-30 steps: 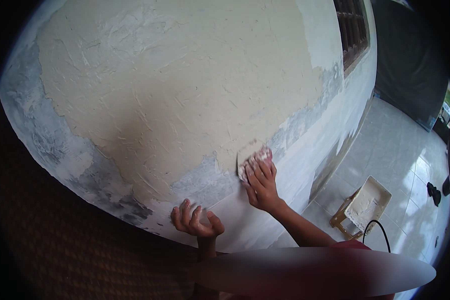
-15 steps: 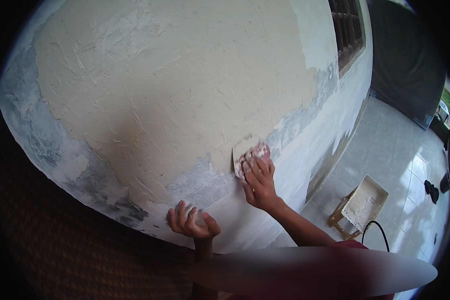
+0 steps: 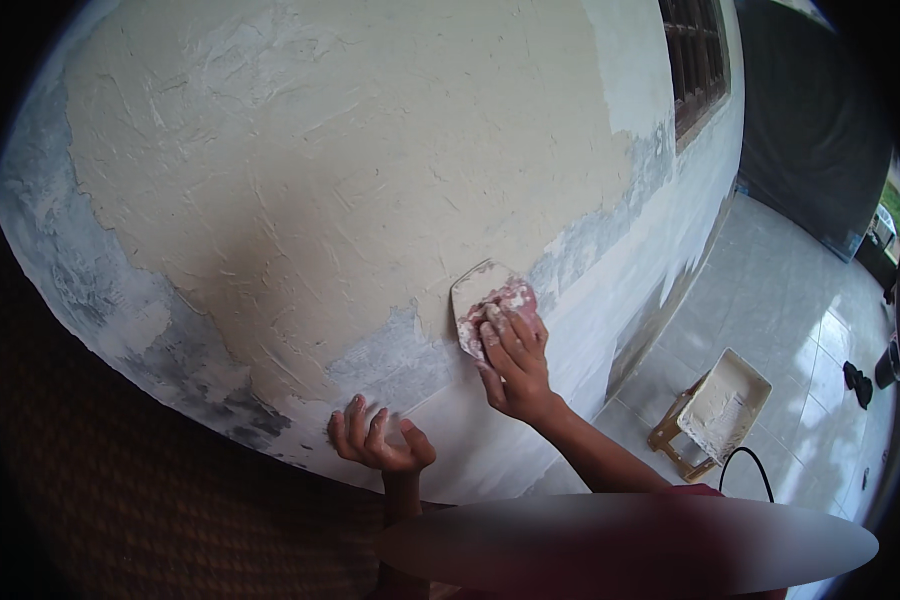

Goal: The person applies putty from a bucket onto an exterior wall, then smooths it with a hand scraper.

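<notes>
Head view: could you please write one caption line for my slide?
Right hand holding a smeared flat spreader against a partly coated wall, left hand open and empty.

We see wall [image 3: 370, 130] in soft, middling daylight, broad dim shadow spreading left of centre. Brightest patches at far right: outdoor light past dark sheet [image 3: 815, 130], glare on floor [image 3: 825, 340]. Brown weave [image 3: 160, 470] at lower left sinks toward black. Scraper [image 3: 473, 292] reads fairly crisp to us. Smooth blurred oval masks part of bottom. Fisheye bows wall's edges; black vignette swallows corners; small items near right rim look soft.
</notes>
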Available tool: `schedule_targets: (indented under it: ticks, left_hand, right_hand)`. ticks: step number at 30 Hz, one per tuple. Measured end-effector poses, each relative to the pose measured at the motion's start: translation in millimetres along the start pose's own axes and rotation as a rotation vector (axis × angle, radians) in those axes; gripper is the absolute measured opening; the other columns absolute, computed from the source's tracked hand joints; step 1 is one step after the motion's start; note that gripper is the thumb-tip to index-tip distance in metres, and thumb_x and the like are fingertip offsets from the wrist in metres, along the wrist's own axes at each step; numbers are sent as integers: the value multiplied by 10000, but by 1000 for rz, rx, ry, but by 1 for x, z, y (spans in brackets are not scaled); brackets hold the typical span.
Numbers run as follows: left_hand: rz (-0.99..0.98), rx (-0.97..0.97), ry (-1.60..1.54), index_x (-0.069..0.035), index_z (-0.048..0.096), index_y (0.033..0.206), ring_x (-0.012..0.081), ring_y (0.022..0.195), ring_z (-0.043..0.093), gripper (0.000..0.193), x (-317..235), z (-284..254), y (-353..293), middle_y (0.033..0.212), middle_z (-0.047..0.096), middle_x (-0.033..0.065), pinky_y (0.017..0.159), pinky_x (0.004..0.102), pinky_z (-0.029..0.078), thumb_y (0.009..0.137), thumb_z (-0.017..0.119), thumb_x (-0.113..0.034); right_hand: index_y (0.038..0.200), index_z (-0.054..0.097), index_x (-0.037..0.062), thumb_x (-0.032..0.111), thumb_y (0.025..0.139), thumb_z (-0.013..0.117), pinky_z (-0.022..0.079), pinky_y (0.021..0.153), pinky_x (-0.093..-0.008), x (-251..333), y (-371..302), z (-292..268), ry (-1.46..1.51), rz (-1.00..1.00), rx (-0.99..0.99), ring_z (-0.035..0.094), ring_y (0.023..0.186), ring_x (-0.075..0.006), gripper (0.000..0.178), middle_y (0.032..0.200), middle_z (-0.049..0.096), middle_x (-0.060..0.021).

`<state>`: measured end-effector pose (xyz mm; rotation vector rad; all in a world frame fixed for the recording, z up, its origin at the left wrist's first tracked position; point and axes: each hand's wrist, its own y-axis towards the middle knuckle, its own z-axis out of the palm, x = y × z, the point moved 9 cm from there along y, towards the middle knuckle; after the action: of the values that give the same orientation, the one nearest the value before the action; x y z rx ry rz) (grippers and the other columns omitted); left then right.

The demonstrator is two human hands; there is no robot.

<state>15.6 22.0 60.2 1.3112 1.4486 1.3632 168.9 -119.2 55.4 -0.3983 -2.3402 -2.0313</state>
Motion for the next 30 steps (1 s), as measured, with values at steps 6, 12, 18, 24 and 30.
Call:
schedule_targets:
  ticks: [6, 12, 18, 24, 30]
  left_hand:
    - [28, 1, -10, -31, 501, 1113, 422, 1307, 365, 278, 1, -1, 0, 1291, 529, 216, 1091, 603, 286, 915, 552, -219]
    - [17, -1, -12, -33, 513, 1107, 423, 1306, 364, 278, 0, -2, 1, 1282, 536, 217, 1092, 599, 283, 908, 562, -220]
    - [16, -10, -13, -35, 516, 1107, 418, 1306, 367, 276, 0, 0, -1, 1279, 541, 211, 1091, 600, 283, 912, 554, -227]
    - [26, -13, -36, -40, 510, 1113, 416, 1310, 361, 281, 4, -2, -4, 1272, 544, 206, 1096, 600, 272, 908, 556, -227]
    - [28, 10, 1, -49, 510, 1105, 414, 1316, 357, 275, -2, 1, 0, 1274, 543, 203, 1097, 604, 268, 902, 553, -230]
  right_hand:
    - [1234, 612, -31, 78, 787, 723, 288, 1083, -586, -3, -72, 14, -15, 43, 187, 521, 1274, -385, 474, 1343, 585, -201]
    - [1155, 655, -72, 64, 766, 696, 336, 1070, -572, 27, 7, -13, 76, -32, -31, 558, 1212, -439, 415, 1281, 612, -261]
    - [1182, 646, -13, 101, 782, 734, 295, 1088, -551, 17, -41, 35, 55, -25, 150, 557, 1229, -378, 425, 1332, 601, -186]
    - [1190, 642, 23, 101, 761, 760, 302, 1049, -561, 13, -59, 2, 65, 43, 150, 577, 1187, -357, 452, 1241, 642, -142]
    - [1229, 627, -42, 58, 777, 722, 312, 1097, -544, -19, 6, 0, 4, 40, 10, 526, 1263, -416, 473, 1318, 602, -227]
